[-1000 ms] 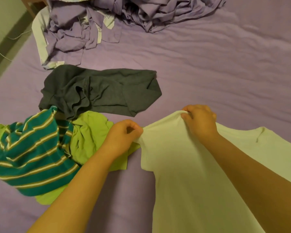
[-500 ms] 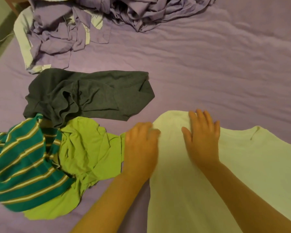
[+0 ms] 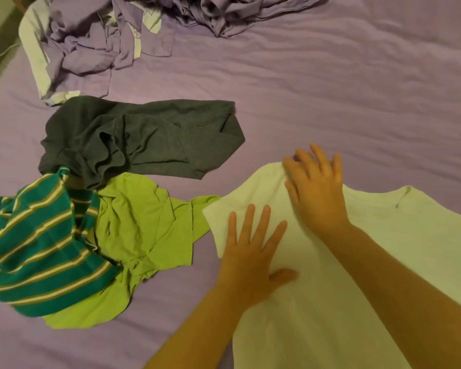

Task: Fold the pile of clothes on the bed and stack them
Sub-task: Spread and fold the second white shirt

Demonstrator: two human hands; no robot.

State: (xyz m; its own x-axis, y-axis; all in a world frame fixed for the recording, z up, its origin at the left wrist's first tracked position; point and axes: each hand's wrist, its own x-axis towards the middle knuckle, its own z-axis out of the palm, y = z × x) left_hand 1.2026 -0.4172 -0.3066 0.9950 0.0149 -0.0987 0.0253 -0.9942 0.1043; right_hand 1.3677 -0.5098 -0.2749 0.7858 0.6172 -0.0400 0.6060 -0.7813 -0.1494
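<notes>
My hands rest on the spread T-shirt [image 3: 317, 302] — left hand [image 3: 250, 251] nearer me, right hand [image 3: 317, 195] farther. Left of it on the bed [image 3: 357, 97] lie three crumpled garments [image 3: 104, 222]; behind them — the bunched sheet [image 3: 91, 43].

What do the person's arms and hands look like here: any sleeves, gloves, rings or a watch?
Both forearms are bare as far as the frame shows: no sleeve reaches into view. The left hand and the right hand wear no gloves, and no ring, watch or bracelet shows. The right hand's fingers are motion-blurred, so small details there cannot be told.
</notes>
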